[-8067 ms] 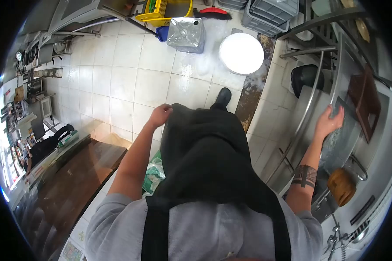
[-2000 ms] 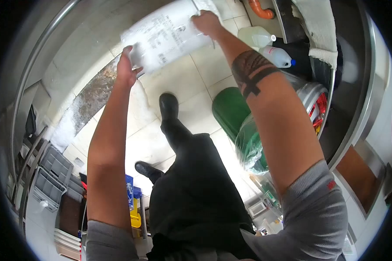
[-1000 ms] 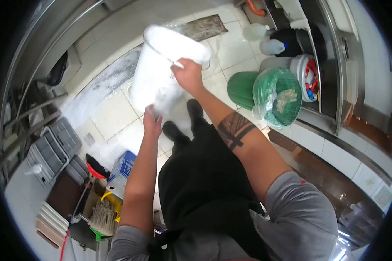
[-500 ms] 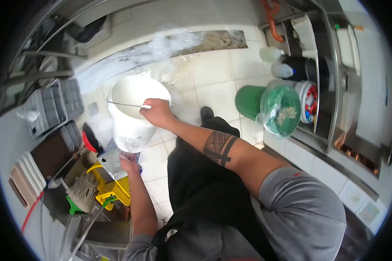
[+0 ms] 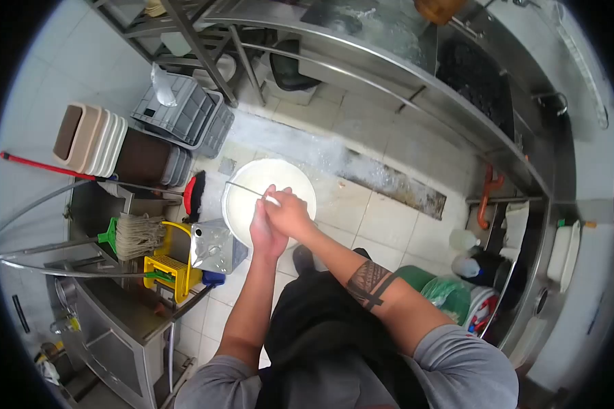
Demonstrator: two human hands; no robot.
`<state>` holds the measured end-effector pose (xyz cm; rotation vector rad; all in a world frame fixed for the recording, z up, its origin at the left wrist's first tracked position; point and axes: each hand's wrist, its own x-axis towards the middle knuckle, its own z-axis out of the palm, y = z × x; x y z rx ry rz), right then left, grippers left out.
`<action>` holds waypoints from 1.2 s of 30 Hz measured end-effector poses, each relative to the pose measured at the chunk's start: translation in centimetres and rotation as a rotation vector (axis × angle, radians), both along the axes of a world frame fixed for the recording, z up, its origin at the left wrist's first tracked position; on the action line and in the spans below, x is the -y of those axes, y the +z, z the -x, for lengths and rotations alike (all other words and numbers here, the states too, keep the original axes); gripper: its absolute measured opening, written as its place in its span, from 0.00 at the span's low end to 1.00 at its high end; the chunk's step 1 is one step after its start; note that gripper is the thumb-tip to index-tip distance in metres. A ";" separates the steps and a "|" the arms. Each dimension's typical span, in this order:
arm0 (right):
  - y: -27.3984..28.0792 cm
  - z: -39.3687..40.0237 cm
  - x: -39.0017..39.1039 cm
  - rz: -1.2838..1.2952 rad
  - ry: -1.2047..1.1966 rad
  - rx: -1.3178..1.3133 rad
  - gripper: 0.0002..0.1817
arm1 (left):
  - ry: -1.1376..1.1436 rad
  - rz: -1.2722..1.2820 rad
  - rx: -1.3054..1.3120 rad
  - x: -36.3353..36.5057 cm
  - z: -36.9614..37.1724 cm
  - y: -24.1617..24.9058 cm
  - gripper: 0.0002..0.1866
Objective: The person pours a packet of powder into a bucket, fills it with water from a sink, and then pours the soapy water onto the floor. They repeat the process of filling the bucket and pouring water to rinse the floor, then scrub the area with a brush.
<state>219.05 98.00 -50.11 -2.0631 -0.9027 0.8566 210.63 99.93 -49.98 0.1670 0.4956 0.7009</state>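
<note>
A large white bucket (image 5: 303, 189) hangs or stands below my hands over the tiled floor; which of the two I cannot tell. Its thin wire handle (image 5: 244, 188) has a white grip. My right hand (image 5: 290, 215) is closed around that grip, above the bucket's opening. Right beside it, my left hand (image 5: 265, 230) is up against the right hand and the grip, fingers pressed together; what it holds is partly hidden. Whitish foam (image 5: 280, 136) lies on the floor beyond the bucket.
Grey crates (image 5: 174, 102) stand at the upper left. A metallic box (image 5: 211, 247), a yellow mop wringer (image 5: 167, 273) and a mop (image 5: 138, 235) are left of my arms. A green bin (image 5: 413, 278) stands at right. A steel counter (image 5: 361, 51) crosses the top.
My left hand has come up from beside the bucket to the handle, next to my right hand. The view has shifted, now showing more of the counter and sink area.
</note>
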 end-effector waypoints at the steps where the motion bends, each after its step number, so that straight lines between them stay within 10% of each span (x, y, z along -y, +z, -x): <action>1: 0.4 0.0 0.1 -0.005 0.019 0.012 0.19 | 0.019 -0.005 0.012 -0.5 -0.1 -0.2 0.25; 5: 1.0 -0.5 1.4 -0.164 0.300 0.201 0.23 | 0.062 0.147 -0.098 -3.1 -0.7 1.0 0.11; 15: 0.5 -21.6 4.5 -0.226 0.239 0.130 0.18 | -0.048 0.303 -0.558 -6.8 -7.5 -17.1 0.10; 21: 7.1 -39.1 -2.3 -0.524 0.227 0.755 0.17 | -0.080 0.367 -0.879 -6.6 -12.5 -25.1 0.12; 27: 5.7 -53.2 -5.9 -0.218 0.153 0.867 0.15 | 0.020 0.402 -1.133 -10.6 -19.3 -18.7 0.17; 29: 5.4 -53.5 -6.0 -0.019 0.134 0.702 0.17 | 0.083 -0.225 -1.242 -14.6 -22.0 -19.0 0.16; 31: 5.4 -53.5 -6.3 -0.126 0.079 0.701 0.18 | 0.493 -0.925 -1.407 -18.3 -31.0 -5.5 0.15; 36: 6.0 -53.8 -6.9 -0.139 0.032 0.738 0.16 | 0.416 -1.530 -1.136 -27.4 -46.1 5.4 0.09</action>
